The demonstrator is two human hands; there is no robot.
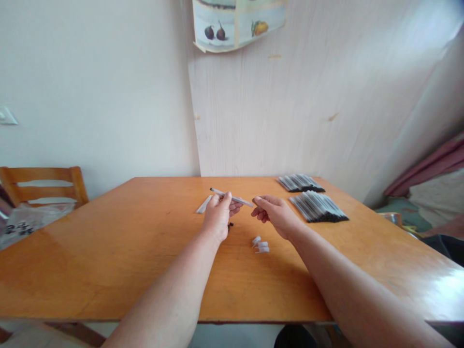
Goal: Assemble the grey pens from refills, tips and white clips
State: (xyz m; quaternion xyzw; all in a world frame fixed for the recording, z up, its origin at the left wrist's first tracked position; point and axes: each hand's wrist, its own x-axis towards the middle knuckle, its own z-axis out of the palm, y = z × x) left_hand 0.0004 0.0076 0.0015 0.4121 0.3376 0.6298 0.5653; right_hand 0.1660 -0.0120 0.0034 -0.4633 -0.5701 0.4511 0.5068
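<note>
My left hand (218,215) is closed round a slim, clear pen (239,199), which slants across with its black end up at the left. Close to the pen's right end, the fingertips of my right hand (273,211) are pinched together; what they hold, if anything, is too small to make out. Below the hands lie several translucent pen caps (261,246) on the table. A few small black pieces (231,225) show beside my left wrist, partly hidden by it. Behind my left hand are some whitish tubes (203,205), also partly covered.
Two rows of clear pens with black ends lie at the right, a nearer row (319,207) and a farther row (300,183). The wooden table (145,251) meets the wall at the back. A wooden chair (45,186) with a plastic bag (34,220) stands at the left.
</note>
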